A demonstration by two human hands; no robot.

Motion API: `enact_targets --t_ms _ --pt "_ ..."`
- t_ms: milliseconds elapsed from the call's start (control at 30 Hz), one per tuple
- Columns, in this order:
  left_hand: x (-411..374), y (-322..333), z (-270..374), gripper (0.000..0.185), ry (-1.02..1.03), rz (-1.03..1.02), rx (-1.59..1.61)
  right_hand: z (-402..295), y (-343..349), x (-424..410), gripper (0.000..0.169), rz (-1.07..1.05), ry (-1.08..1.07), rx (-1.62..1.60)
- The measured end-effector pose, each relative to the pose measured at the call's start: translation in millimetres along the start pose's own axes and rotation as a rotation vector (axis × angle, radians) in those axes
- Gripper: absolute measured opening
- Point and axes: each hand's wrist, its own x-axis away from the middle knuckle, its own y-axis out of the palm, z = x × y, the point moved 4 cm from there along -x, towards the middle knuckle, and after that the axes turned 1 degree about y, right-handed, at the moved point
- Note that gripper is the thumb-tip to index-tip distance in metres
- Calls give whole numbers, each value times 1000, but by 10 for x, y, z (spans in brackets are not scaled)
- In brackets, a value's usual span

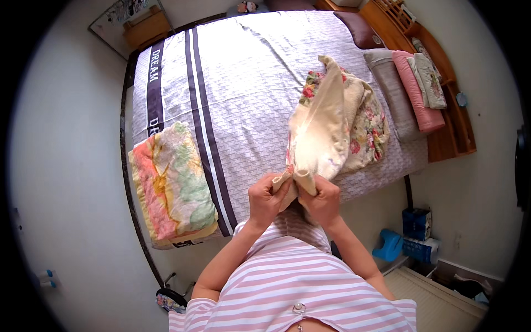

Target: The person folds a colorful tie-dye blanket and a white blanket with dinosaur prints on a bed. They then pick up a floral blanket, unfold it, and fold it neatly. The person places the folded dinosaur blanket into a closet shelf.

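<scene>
A cream cloth with a floral print [323, 137] lies bunched across the near right part of the bed, its upper part raised in a fold. My left hand [265, 199] pinches one rolled edge of it, and my right hand [321, 199] grips another rolled edge close beside. Both hands are near my waist at the bed's near side. Part of the cloth hangs below the fingers and is partly hidden by them. Under the cloth spreads a pale patterned bedsheet [244, 103] with dark stripes on its left part.
A folded multicoloured blanket [176, 182] lies at the bed's near left corner. Grey and pink rolled bedding [417, 91] and a dark cushion [360, 30] sit by the wooden headboard [454, 103]. A blue plastic stool [388, 245] and boxes [416, 224] stand on the floor at right.
</scene>
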Motion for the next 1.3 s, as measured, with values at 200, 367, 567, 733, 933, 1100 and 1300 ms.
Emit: enact_targets --t_ms 200,367,567,733,933,1100,1300 --pt "55 -33 66 15 7 -73 -117 95 11 61 12 -14 -74 22" --pt "114 -20 34 13 -69 -94 -42 29 51 258 15 -101 151 -61" --pt "123 26 109 12 40 -148 28 63 -4 210 15 -79 217 -83" --pt "121 44 96 11 -44 -136 100 57 -50 157 17 -132 196 29" --pt "139 98 88 12 -184 -120 225 -70 -136 67 17 -161 146 131" --pt "102 140 160 13 -120 -179 210 -118 -109 101 15 -148 59 203" --pt "155 177 150 15 -147 -282 253 -90 -126 192 25 -155 120 87"
